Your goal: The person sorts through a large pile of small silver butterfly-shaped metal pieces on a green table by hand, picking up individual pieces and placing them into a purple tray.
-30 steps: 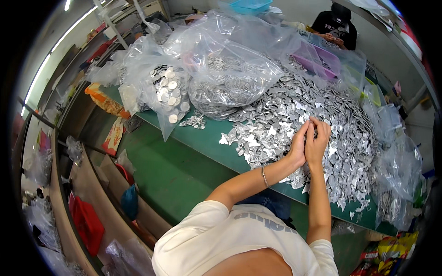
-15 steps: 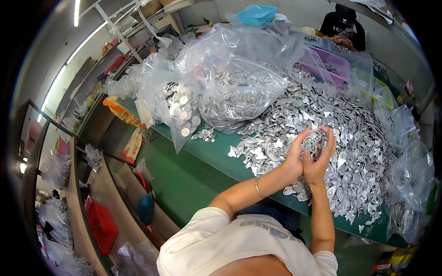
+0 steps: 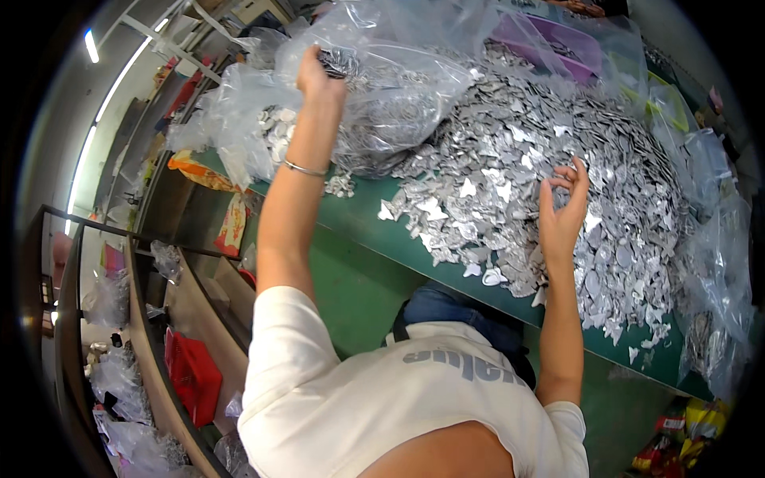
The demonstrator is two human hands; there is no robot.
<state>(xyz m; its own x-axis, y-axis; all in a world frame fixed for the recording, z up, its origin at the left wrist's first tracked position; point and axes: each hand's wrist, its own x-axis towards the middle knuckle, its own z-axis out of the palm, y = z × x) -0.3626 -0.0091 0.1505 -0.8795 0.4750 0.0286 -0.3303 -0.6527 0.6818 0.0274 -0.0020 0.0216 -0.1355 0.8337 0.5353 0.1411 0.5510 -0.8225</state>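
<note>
My left hand [image 3: 317, 78] reaches far to the left, over the mouth of a clear plastic bag [image 3: 446, 72]. A clump of small silver metal pieces [image 3: 341, 62] shows against its inner side, the fingers mostly hidden behind it. Inside the bag are many similar pieces. My right hand [image 3: 564, 203] hovers above a wide heap of flat silver metal pieces [image 3: 494, 171], fingers apart and slightly curled, with nothing in it. The heap covers much of the green table [image 3: 374, 211].
A clear bag of round pale discs [image 3: 275, 131] stands left of the larger bag. Behind the heap is a purple basket [image 3: 586, 57], with a green tray [image 3: 669, 103] nearby. Plastic bags [image 3: 717, 279] line the right edge. Shelves hold a red bin [image 3: 194, 374]; another person's hands [image 3: 586, 8] show at the far side.
My hands were together around a clump of pieces over the heap. The left has swung away to the bag with pieces; the right has stayed over the heap and opened. The view has tilted down.
</note>
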